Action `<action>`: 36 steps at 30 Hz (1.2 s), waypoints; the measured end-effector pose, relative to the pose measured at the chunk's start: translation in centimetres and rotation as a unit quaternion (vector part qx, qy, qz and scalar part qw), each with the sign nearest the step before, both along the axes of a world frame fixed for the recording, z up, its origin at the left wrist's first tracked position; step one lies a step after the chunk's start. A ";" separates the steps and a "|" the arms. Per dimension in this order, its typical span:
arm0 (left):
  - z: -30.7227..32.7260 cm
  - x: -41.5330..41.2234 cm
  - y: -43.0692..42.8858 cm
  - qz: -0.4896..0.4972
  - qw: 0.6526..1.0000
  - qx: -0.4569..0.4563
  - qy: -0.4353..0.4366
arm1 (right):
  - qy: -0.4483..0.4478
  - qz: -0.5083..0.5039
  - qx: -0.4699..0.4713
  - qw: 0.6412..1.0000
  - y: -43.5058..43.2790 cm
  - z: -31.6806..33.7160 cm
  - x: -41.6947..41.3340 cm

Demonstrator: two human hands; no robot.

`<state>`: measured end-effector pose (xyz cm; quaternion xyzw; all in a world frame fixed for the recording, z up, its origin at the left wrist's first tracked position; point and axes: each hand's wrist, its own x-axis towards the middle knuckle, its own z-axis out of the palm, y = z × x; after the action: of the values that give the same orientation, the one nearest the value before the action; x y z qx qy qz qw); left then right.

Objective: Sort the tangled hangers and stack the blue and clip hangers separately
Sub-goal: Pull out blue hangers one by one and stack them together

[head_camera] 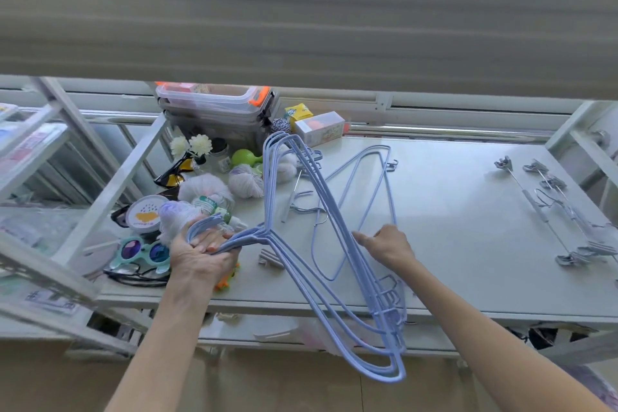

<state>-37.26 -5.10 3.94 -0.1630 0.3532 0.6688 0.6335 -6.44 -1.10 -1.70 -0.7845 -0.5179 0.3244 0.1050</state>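
My left hand (200, 252) grips the hooks of a bundle of several blue hangers (294, 197), which stands tilted above the white table (451, 244), reaching from the back clutter past the front edge. My right hand (389, 244) hovers just right of the bundle with fingers apart, holding nothing. Another blue hanger (374, 177) lies flat on the table behind my right hand. A loose metal hanger (306, 207) lies under the bundle. Metal clip hangers (561, 211) lie together at the table's right end.
Clutter fills the table's left: clear storage boxes (214, 110), pom-poms (247, 181), teal toy sunglasses (143, 252), a round lid (147, 214), a green ball (242, 157), a small carton (321, 132). A white rack (40, 150) stands at the left.
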 end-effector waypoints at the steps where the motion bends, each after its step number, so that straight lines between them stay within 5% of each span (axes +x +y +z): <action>1: 0.1 0.0 -0.3 -0.008 1.000 0.005 -0.020 | -0.011 0.008 -0.006 1.000 0.3 0.0 -0.2; 7: -0.1 -0.6 -0.9 -0.004 0.999 0.034 -0.023 | 0.002 -0.028 -0.007 1.000 1.1 0.4 0.3; 17: 0.0 0.6 -0.1 -0.018 0.999 -0.008 -0.027 | 0.135 -0.142 0.121 0.973 -0.6 -0.5 3.9; 25: -0.3 1.5 0.9 -0.009 1.000 -0.025 -0.013 | 0.080 -0.183 0.196 0.960 -1.2 -0.8 6.1; 29: 0.0 1.8 0.8 -0.008 0.999 -0.021 -0.032 | 0.023 -0.143 0.140 0.979 -1.6 -1.2 7.3; 34: -0.4 1.3 0.9 -0.003 0.999 -0.024 -0.049 | -0.149 -0.112 0.130 0.974 -2.1 -0.3 5.3; 36: -0.1 1.1 0.7 -0.001 0.999 -0.014 -0.050 | -0.105 -0.083 0.180 0.974 -1.8 0.5 3.5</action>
<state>-36.16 -4.37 3.81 -0.2045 0.3305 0.6544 0.6487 -2.98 -2.85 -1.20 -0.8227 -0.5092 0.1314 0.2160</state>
